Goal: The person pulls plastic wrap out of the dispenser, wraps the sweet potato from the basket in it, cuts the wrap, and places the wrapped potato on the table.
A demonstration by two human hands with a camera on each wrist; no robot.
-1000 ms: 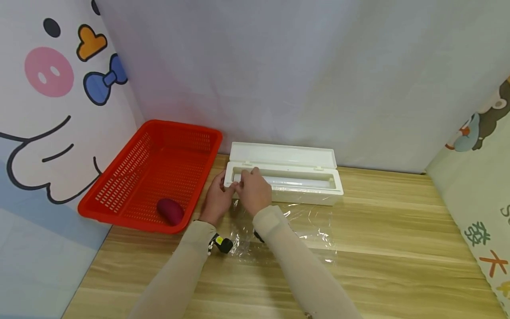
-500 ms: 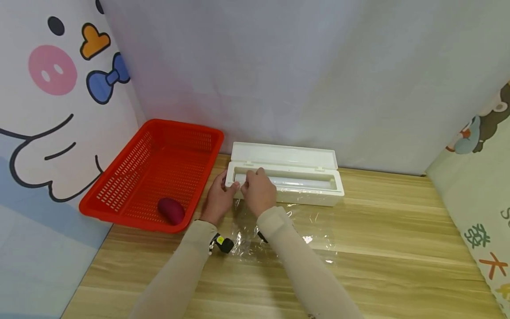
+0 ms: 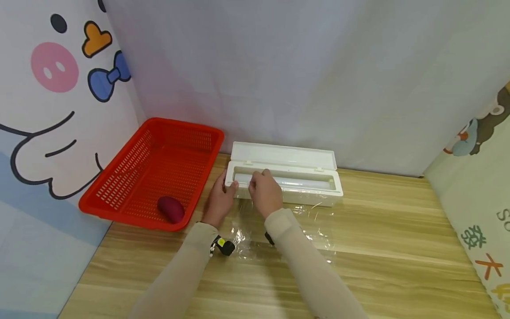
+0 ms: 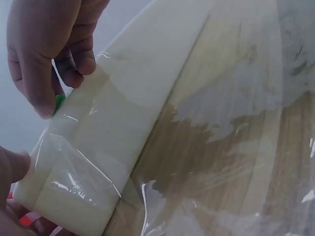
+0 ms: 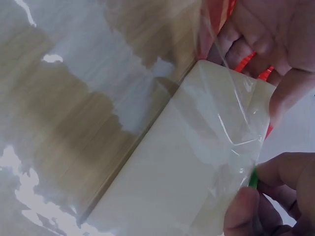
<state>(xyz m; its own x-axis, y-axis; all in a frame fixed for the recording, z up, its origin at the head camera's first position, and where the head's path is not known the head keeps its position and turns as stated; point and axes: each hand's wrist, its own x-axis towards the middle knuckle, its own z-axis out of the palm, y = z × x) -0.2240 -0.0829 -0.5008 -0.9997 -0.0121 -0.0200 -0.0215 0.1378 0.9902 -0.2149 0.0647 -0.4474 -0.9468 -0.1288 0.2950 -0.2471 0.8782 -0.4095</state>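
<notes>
A white cling film dispenser box [image 3: 311, 198] lies at the back of the table, its lid [image 3: 283, 155] swung up and a film roll [image 3: 307, 182] inside. Clear cling film [image 3: 244, 241] runs over the front edge and down onto the tabletop. My left hand [image 3: 218, 201] holds the left end of the box, thumb at its front top corner. Along the front edge, a little right of that thumb, my right hand [image 3: 266, 192] pinches a small green slide cutter [image 5: 253, 178]. Wrinkled film shows over the box's left end in the right wrist view.
To the left stands a red plastic basket [image 3: 131, 223] with a dark purple-red, sweet-potato-shaped thing [image 3: 171, 209] in it. A curtain-like backdrop [image 3: 279, 75] rises right behind the box. Printed panels close off both sides of the wooden table [image 3: 398, 248].
My right hand has slid to the right along the box's front edge, away from the left thumb. My left hand stays at the box's left end.
</notes>
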